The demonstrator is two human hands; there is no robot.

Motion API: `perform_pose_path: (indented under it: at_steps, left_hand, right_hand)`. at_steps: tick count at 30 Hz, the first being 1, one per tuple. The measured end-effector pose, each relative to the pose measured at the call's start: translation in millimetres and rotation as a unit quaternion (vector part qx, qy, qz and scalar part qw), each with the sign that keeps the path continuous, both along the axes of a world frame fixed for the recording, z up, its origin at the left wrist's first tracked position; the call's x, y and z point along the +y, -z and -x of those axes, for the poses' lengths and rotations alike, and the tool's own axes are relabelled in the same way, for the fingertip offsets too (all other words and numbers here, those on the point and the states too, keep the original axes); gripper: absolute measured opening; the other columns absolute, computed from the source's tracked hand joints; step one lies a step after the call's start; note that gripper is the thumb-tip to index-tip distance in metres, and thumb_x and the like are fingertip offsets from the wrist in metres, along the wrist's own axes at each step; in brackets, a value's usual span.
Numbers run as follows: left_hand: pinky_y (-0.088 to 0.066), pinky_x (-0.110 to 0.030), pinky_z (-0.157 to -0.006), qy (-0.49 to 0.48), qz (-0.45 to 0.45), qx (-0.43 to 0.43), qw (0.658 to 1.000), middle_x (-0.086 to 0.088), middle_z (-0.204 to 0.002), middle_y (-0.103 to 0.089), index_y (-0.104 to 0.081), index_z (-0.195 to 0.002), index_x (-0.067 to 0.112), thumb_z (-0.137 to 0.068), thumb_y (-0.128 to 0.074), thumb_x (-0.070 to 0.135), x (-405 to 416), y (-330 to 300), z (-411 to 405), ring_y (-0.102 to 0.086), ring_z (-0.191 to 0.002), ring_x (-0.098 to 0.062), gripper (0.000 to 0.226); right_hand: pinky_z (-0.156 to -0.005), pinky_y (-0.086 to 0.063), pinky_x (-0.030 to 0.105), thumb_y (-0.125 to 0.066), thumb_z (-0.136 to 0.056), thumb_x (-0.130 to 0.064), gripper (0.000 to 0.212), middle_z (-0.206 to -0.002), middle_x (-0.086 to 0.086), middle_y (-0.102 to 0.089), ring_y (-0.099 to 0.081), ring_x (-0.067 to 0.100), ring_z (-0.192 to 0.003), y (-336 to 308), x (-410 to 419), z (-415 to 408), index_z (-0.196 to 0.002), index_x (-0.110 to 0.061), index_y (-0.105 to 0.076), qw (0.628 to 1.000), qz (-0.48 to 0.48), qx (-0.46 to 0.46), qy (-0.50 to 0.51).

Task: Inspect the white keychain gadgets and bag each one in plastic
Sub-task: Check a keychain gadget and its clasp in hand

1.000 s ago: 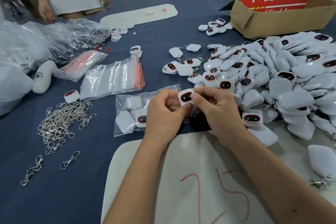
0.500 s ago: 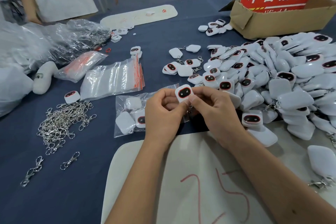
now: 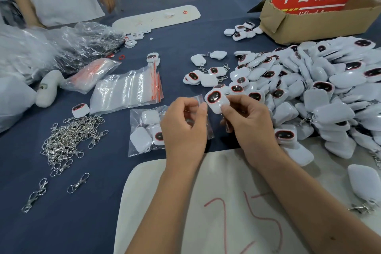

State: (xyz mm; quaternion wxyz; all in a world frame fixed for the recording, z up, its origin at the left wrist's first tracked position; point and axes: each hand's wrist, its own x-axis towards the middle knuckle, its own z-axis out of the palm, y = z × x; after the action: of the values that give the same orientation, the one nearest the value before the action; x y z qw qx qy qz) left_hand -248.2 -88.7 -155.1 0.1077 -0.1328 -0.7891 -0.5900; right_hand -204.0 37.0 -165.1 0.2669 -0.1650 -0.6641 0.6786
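White plastic gadget [image 3: 216,101] sits pinched in the right hand [image 3: 249,123], above the blue table [image 3: 61,222]; the left hand [image 3: 183,128] pinches a small clear film [image 3: 198,99] just beside it.

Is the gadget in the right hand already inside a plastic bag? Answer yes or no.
No: the right hand pinches the white gadget bare, above the table.

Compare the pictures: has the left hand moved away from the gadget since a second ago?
Yes. The left hand has come off the gadget, shifting left toward the filled bag; the right hand holds it alone.
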Motion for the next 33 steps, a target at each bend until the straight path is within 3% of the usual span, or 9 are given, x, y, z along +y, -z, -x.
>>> perform_pose_path:
  at_steps: [6,8,11,13,18,21,25,28,33]
  left_hand:
    - [-0.033,-0.027,-0.073,-0.065,0.207,-0.007,0.976,0.008,-0.098,-0.048,-0.048,-0.097,0.023,-0.076,-0.086,0.039,-0.1,4.3,-0.5,-0.048,-0.086,-0.014,0.046]
    - [-0.029,-0.027,-0.072,-0.069,0.234,-0.007,0.970,0.004,-0.099,-0.049,-0.048,-0.096,0.020,-0.079,-0.082,0.032,-1.2,4.4,-0.3,-0.046,-0.086,-0.017,0.040]
    - [-0.023,-0.027,-0.065,-0.080,0.255,0.005,0.964,0.000,-0.089,-0.055,-0.055,-0.082,0.016,-0.086,-0.067,0.021,-2.8,1.2,1.1,-0.047,-0.079,-0.018,0.013]
    - [-0.024,-0.029,-0.062,-0.091,0.270,0.007,0.959,-0.002,-0.082,-0.059,-0.061,-0.072,0.013,-0.088,-0.059,0.016,-3.9,0.0,2.7,-0.051,-0.075,-0.019,0.017]
    - [-0.051,-0.036,-0.067,-0.060,0.193,-0.021,0.979,0.008,-0.069,-0.068,-0.071,-0.065,0.018,-0.085,-0.066,0.015,-11.1,-1.4,7.7,-0.062,-0.071,-0.012,0.021]
    - [-0.057,-0.034,-0.070,-0.005,0.148,-0.048,0.988,0.014,-0.064,-0.070,-0.074,-0.062,0.022,-0.082,-0.075,0.019,-14.6,-3.0,9.5,-0.067,-0.066,-0.005,0.020]
    - [-0.056,-0.027,-0.066,0.029,0.124,-0.041,0.991,0.014,-0.067,-0.070,-0.072,-0.061,0.025,-0.078,-0.076,0.019,-14.9,-3.1,7.8,-0.067,-0.065,-0.005,0.018]
    - [-0.049,-0.016,-0.062,0.010,0.094,-0.006,0.996,0.010,-0.070,-0.066,-0.069,-0.060,0.023,-0.077,-0.075,0.011,-12.5,-3.1,6.6,-0.064,-0.065,-0.008,0.022]
    - [-0.044,-0.012,-0.063,0.009,0.099,0.075,0.992,0.006,-0.072,-0.061,-0.066,-0.064,0.019,-0.078,-0.076,0.005,-9.5,-6.6,3.6,-0.061,-0.068,-0.011,0.022]
  right_hand:
    - [-0.053,-0.046,0.019,-0.062,-0.102,-0.008,0.013,-0.065,-0.010,-0.064,-0.055,0.006,-0.054,2.6,-0.8,0.0,-0.105,-0.010,-0.075,0.999,-0.007,-0.017,0.031]
    - [-0.054,-0.045,0.019,-0.061,-0.103,-0.011,0.014,-0.064,-0.010,-0.063,-0.054,0.006,-0.054,3.8,-0.8,-0.2,-0.105,-0.012,-0.075,0.999,-0.025,-0.023,0.037]
    - [-0.056,-0.045,0.020,-0.061,-0.103,-0.013,0.014,-0.065,-0.010,-0.063,-0.055,0.008,-0.056,4.8,0.1,0.5,-0.106,-0.014,-0.075,0.998,-0.033,-0.028,0.045]
    - [-0.056,-0.045,0.021,-0.061,-0.103,-0.014,0.014,-0.066,-0.008,-0.064,-0.056,0.009,-0.056,4.8,0.3,1.0,-0.106,-0.015,-0.075,0.998,-0.035,-0.031,0.049]
    - [-0.057,-0.048,0.021,-0.066,-0.099,-0.014,0.011,-0.069,-0.006,-0.066,-0.060,0.009,-0.056,2.1,-1.9,-1.5,-0.107,-0.017,-0.074,0.997,-0.047,-0.017,0.053]
    - [-0.062,-0.052,0.024,-0.070,-0.095,-0.011,0.011,-0.071,-0.008,-0.068,-0.062,0.010,-0.060,-0.2,-5.1,-3.5,-0.104,-0.017,-0.075,0.994,-0.099,-0.014,0.048]
    - [-0.067,-0.053,0.021,-0.072,-0.092,-0.010,0.011,-0.074,-0.010,-0.070,-0.063,0.007,-0.065,-2.5,-8.0,-4.7,-0.098,-0.017,-0.077,0.984,-0.166,-0.027,0.061]
    - [-0.065,-0.051,0.015,-0.074,-0.090,-0.010,0.009,-0.075,-0.006,-0.073,-0.066,0.010,-0.068,-3.8,-5.7,-5.4,-0.097,-0.015,-0.078,0.978,-0.188,-0.045,0.073]
    - [-0.065,-0.048,0.017,-0.074,-0.090,-0.010,0.008,-0.073,-0.007,-0.072,-0.061,0.005,-0.064,-1.9,-8.0,-5.0,-0.094,-0.014,-0.079,0.967,-0.241,-0.074,0.039]
